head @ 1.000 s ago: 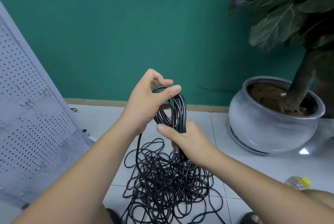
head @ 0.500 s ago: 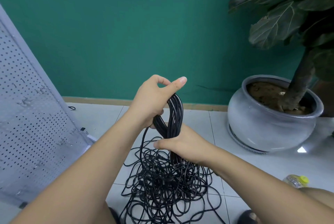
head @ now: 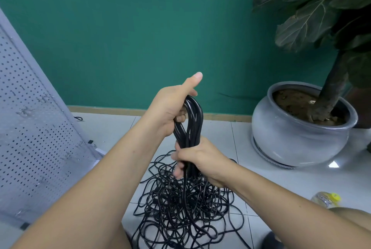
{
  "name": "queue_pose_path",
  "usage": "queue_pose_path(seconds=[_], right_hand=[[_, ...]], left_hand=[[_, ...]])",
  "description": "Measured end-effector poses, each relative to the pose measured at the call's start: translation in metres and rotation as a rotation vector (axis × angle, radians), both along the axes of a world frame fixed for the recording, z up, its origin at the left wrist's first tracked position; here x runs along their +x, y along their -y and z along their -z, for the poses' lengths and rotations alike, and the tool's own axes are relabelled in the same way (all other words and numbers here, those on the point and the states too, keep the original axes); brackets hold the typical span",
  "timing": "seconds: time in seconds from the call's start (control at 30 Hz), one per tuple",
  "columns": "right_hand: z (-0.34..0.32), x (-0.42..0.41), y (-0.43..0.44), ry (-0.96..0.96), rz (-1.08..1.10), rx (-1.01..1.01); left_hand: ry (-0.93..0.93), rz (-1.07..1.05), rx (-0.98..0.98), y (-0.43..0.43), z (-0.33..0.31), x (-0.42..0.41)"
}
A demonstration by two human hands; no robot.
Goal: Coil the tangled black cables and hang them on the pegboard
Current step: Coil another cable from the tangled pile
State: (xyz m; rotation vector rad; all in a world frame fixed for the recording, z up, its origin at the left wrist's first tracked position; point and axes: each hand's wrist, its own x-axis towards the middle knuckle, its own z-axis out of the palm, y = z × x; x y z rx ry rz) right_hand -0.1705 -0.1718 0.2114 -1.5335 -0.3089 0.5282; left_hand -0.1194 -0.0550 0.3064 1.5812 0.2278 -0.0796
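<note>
Left hand (head: pixel 170 108) was clenched around the top of a looped bundle of black cable (head: pixel 191 122), fingers curled through the loop, thumb sticking straight up. Right hand (head: pixel 200 158) was grasping the same bundle lower down, fingers wrapped round the gathered strands, just below the left hand. The bundle stood roughly upright between the two hands, above the floor.

The rest of the cable ran down from the right hand into a loose tangled pile (head: pixel 186 206) on the tiled floor (head: pixel 281 184), right under the hands and between the person's forearms. Some loops spread out toward the near edge of the floor.

Grey pegboard (head: pixel 30 128) leaned tilted at the left side of the floor, well apart from the hands, with no coil seen on it. A small black cable end (head: pixel 78 118) lay by the pegboard's far edge near the wooden skirting (head: pixel 110 110).

Far right of the floor: a grey round pot (head: pixel 297 144) with a big-leafed plant (head: pixel 305 19), against the green wall (head: pixel 120 27). A clear bottle with a yellow cap (head: pixel 325 198) lay on the floor at the near right, beside the right forearm.
</note>
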Motion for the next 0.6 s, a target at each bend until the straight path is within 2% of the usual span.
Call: queue_pose_path(seconds=[0.13, 0.23, 0.37, 0.43, 0.53, 0.6], right_hand=[[0.0, 0.006, 0.001, 0.084, 0.147, -0.02], [-0.003, 0.011, 0.007, 0.112, 0.245, -0.04], [-0.02, 0.02, 0.024, 0.105, 0.379, 0.065], [-0.03, 0.026, 0.034, 0.138, 0.437, 0.128], [-0.04, 0.034, 0.05, 0.146, 0.545, 0.177], [-0.044, 0.037, 0.058, 0.134, 0.602, 0.184]], left_hand=[[0.07, -0.031, -0.063, 0.004, 0.005, 0.001], [0.142, 0.068, -0.152, 0.01, 0.012, 0.002], [0.122, 0.169, -0.246, 0.013, 0.032, -0.002], [0.083, 0.219, -0.17, 0.018, 0.048, -0.008], [0.009, 0.416, 0.077, 0.033, 0.073, -0.026], [0.01, 0.518, 0.144, 0.043, 0.084, -0.039]])
